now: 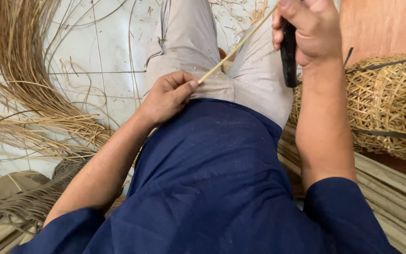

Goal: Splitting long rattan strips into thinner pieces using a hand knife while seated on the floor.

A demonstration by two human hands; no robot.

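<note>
Dark tool handle (288,51), blade hidden within right hand (308,28).

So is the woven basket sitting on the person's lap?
No, the woven basket sits off to the person's right beside the right hand, while the left hand pinches a thin cane strip over the lap.

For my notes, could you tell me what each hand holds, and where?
Left hand pinches the thin cane strip at its near end; right hand grips a dark tool handle.
</note>
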